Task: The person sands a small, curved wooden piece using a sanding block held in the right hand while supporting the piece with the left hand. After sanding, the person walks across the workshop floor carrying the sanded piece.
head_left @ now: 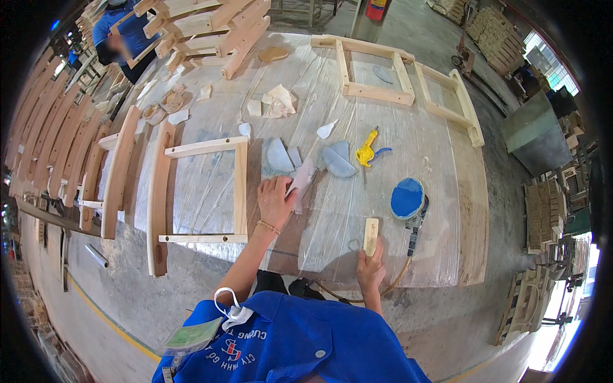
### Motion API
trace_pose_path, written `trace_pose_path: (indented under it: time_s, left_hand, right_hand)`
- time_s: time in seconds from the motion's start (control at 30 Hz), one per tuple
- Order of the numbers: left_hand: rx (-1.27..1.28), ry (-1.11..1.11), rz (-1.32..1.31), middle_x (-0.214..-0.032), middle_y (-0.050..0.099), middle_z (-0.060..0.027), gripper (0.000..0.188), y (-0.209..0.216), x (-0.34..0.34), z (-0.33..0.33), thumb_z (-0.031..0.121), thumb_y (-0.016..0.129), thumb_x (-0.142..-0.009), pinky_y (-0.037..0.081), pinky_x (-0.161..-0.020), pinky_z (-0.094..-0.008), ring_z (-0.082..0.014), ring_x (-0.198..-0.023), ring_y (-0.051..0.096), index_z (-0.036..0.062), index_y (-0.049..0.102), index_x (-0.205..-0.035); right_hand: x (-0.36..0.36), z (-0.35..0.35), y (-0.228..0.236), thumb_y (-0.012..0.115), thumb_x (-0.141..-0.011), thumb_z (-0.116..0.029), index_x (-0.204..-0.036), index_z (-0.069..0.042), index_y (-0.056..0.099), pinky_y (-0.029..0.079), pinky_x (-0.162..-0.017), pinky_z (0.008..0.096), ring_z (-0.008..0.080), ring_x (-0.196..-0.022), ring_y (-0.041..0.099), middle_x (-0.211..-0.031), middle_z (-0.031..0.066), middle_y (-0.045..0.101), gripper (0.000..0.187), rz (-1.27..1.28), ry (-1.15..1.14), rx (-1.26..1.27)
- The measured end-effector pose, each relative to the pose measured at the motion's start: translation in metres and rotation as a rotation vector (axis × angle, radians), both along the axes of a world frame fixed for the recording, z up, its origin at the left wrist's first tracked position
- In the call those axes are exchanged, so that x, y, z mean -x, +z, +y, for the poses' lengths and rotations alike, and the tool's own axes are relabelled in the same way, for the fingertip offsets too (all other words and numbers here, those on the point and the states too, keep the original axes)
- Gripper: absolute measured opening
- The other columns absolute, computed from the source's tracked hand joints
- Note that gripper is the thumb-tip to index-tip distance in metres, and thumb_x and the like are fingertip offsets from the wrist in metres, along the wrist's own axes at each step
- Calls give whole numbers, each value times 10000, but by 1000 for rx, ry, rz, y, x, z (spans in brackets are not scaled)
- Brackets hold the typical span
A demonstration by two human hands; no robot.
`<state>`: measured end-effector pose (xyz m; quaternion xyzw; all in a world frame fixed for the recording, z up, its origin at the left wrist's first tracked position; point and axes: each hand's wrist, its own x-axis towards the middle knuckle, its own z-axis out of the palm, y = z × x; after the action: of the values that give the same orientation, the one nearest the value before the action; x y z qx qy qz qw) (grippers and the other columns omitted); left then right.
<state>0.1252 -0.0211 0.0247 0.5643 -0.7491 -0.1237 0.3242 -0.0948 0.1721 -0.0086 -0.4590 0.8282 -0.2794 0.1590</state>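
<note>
Wooden block (370, 235) | upright at table's (447, 249) near edge, right hand (370, 271) wrapped around its lower end | judged light, stiff, grippy (bare wood) | left hand (276, 201) flat, fingers spread, touching sandpaper strip (301, 182) beside chair frame (204, 191)

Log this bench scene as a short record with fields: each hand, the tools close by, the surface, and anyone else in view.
Left hand: flat on the table, fingers on a scrap of sandpaper
Right hand: gripping a small wooden block, upright at the table's near edge
Nearby tools: round blue-padded sander with hose; yellow air gun
Surface: table covered in clear plastic sheet
Wood parts: chair frame left of the left hand
Other person: blue-sleeved co-worker at the far left corner
</note>
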Motion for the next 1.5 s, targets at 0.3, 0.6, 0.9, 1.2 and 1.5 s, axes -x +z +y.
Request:
trace_pose_path:
  time_s: [0.3,0.6,0.9,1.2,1.5]
  left_hand:
    - [69,-410,-48,-1083,560,-16,260,1,4,73,213,689,-726,355,-936,-408,-218,-1006,530,143,550,-935]
    - [62,-272,-84,-1099,541,-59,447,4,-8,68,270,691,-713,329,-958,-436,-266,-1042,499,127,550,-1112]
    - [-802,-311,816,-1039,592,-92,558,-6,-24,10,469,575,-824,443,-867,-383,-196,-896,586,67,499,-1204]
    - [-1363,-595,1690,-942,604,-72,793,29,21,-17,703,311,-813,510,-811,-395,-173,-798,608,37,460,-1216]
    - [-1464,-232,1272,-929,610,-72,578,-16,78,-22,577,459,-840,502,-776,-402,-229,-795,600,51,533,-1069]
  right_hand:
    - [0,2,-2,557,-834,-261,-1350,-100,293,479,-701,458,389,-850,608,-1160,177,557,601,78,34,51]
    - [0,2,-3,553,-823,-225,-1350,-100,292,481,-729,450,391,-894,598,-1177,182,546,601,80,16,96]
    - [-7,-4,0,552,-834,-253,-1347,-75,293,479,-725,456,393,-898,595,-1171,195,544,602,91,53,122]
    - [2,0,-4,575,-813,-215,-1352,-68,289,480,-705,452,388,-839,610,-1125,185,575,628,85,0,100]
    - [0,0,-4,572,-800,-205,-1351,-89,300,477,-706,447,379,-827,613,-1044,187,608,625,73,-19,127]
